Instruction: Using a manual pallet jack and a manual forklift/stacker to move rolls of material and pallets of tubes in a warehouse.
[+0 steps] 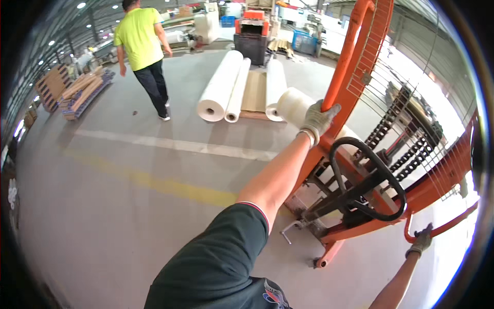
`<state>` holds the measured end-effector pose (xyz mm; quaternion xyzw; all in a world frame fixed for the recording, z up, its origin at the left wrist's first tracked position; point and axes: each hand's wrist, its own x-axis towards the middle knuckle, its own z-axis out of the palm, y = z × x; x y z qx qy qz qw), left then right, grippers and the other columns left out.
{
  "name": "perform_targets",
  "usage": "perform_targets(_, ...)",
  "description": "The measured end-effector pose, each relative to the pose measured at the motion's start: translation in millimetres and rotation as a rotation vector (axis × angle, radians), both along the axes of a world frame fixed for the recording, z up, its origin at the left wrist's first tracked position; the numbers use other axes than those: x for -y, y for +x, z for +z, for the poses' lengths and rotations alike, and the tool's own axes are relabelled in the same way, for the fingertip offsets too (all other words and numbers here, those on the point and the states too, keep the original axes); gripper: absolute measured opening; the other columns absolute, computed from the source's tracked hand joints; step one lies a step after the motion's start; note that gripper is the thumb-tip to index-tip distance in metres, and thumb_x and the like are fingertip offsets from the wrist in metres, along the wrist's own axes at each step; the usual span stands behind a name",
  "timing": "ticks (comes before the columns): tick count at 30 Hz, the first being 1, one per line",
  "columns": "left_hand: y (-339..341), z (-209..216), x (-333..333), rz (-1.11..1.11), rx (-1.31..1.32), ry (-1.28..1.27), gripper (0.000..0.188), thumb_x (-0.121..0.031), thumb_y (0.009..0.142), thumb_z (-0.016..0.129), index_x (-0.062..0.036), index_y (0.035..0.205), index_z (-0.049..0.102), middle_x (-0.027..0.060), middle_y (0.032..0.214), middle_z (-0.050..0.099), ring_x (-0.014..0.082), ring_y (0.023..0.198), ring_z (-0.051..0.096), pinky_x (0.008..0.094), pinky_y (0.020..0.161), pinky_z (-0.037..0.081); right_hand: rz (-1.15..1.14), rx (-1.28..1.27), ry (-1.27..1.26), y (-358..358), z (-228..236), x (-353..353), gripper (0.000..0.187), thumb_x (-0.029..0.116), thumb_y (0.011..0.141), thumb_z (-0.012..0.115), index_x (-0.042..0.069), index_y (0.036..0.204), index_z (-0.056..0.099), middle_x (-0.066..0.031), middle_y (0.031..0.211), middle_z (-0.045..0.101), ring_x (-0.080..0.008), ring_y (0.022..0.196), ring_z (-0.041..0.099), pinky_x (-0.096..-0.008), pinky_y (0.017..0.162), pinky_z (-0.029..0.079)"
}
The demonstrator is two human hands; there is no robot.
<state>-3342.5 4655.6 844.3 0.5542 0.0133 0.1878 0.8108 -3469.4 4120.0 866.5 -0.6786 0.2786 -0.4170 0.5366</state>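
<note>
An orange manual stacker lift (355, 67) stands before me on the right, with a wire mesh guard, chains (383, 129) and a black looped steering handle (368, 180). My left hand (319, 119), in a grey work glove, is wrapped round the stacker's left grab rail (347, 51). Farther right, my right hand (423, 240), gloved too, closes on the lower bend of the right grab rail (455, 219). A small metal crank lever (289, 233) sticks out low on the stacker's side. Beyond the left rail lies a pale wrapped roll (294, 103), partly hidden by my hand.
Large white rolls (222, 85) and a brown board (254, 92) lie on the floor ahead. A person in a yellow shirt (139, 38) walks at the far left, near stacked cardboard (82, 92). A red and black machine (252, 36) and a blue crate (304, 41) stand behind.
</note>
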Motion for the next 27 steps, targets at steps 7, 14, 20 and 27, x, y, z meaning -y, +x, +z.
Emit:
perform_targets(7, 7.1, 18.8, -21.3, -0.097, -0.083, -0.031, 0.028, -0.029, 0.076, 0.069, -0.0068, 0.080, 0.052, -0.0016, 0.054, 0.047, 0.0078, 0.042, 0.041, 0.0268, 0.038, 0.037, 0.012, -0.033, 0.019, -9.0, 7.9, -38.5, 0.032, 0.036, 0.081, 0.062, 0.012, 0.066, 0.046, 0.0036, 0.054, 0.035, -0.0083, 0.046, 0.036, -0.0261, 0.045, 0.041)
perform_targets(14, 27.0, 13.4, -30.3, -0.102, -0.008, 0.039, 0.029, -0.031, 0.075, 0.069, -0.0067, 0.084, 0.055, -0.0009, 0.058, 0.051, 0.0080, 0.048, 0.047, 0.0259, 0.044, 0.040, 0.008, -0.019, -0.006, -13.6, 19.8, -55.2, 0.030, 0.035, 0.081, 0.063, 0.011, 0.069, 0.049, 0.0030, 0.055, 0.035, -0.0093, 0.047, 0.037, -0.0269, 0.047, 0.041)
perform_targets(20, 53.7, -5.5, -35.1, -0.069, 0.057, 0.130, 0.032, -0.033, 0.075, 0.069, -0.0070, 0.085, 0.055, -0.0008, 0.060, 0.050, 0.0073, 0.048, 0.046, 0.0242, 0.042, 0.039, -0.046, -0.062, 0.014, -20.1, 20.4, -75.9, 0.030, 0.033, 0.081, 0.062, 0.010, 0.069, 0.048, 0.0019, 0.057, 0.035, -0.0106, 0.048, 0.037, -0.0270, 0.048, 0.043)
perform_targets(27, 41.3, 3.8, -40.9, -0.100, 0.012, 0.280, 0.042, -0.042, 0.073, 0.067, -0.0039, 0.090, 0.058, 0.0058, 0.070, 0.058, 0.0145, 0.064, 0.054, 0.0305, 0.062, 0.045, -0.177, -0.108, 0.003, -25.4, 18.0, -48.5, 0.030, 0.033, 0.083, 0.060, 0.010, 0.069, 0.047, 0.0009, 0.058, 0.036, -0.0119, 0.048, 0.039, -0.0281, 0.049, 0.046)
